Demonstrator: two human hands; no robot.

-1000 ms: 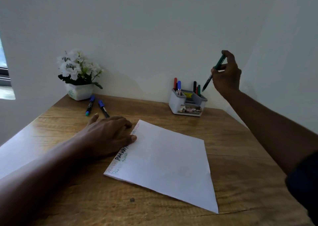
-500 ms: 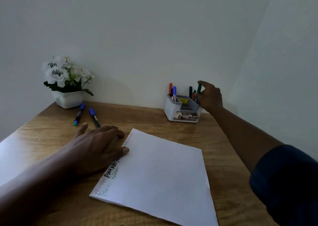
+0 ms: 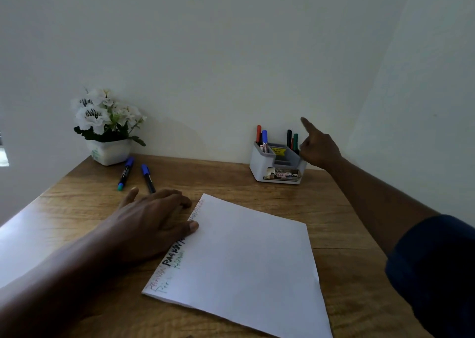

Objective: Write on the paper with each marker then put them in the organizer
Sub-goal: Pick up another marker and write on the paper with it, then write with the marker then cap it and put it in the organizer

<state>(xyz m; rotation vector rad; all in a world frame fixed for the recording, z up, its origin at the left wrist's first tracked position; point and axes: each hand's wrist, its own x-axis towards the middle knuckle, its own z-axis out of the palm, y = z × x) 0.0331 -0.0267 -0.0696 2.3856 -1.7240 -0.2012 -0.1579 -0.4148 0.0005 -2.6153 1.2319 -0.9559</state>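
Paper (image 3: 244, 255): lying askew on the table (image 3: 334, 209), its near corner running off the bottom of the view. Writing (image 3: 174, 258) in several colours is running along its left edge, and the rest is showing blank.
Left hand (image 3: 154, 222): lying flat with straight fingers, grasping nothing. The fingertips are pressing on the paper's left edge beside the writing.
Sleeve (image 3: 437, 260): dark blue, entering at the right edge. The forearm is crossing the table's right side, apart from the paper.
Open room: bare wood is showing between the paper's far edge and the organizer (image 3: 277, 168), and along the table's left side.
Teal-tipped marker (image 3: 125, 174): blue-capped, lying on the table just beyond the left hand.
Black-bodied marker (image 3: 148, 178): blue-capped, lying just beside the teal-tipped one and apart from it.
Organizer: standing near the table's far edge by the wall (image 3: 205, 54).
Red marker (image 3: 258, 133), blue marker (image 3: 264, 141): standing in the organizer's left compartment.
Black marker (image 3: 289, 138), green marker (image 3: 295, 139): standing in the organizer's right compartment.
Right hand (image 3: 318, 147): hovering at the organizer's right side just beside the green marker. It is released, grasping nothing, with the index finger pointing up.
Pot (image 3: 109, 152): white flowers, sitting in the far left corner.
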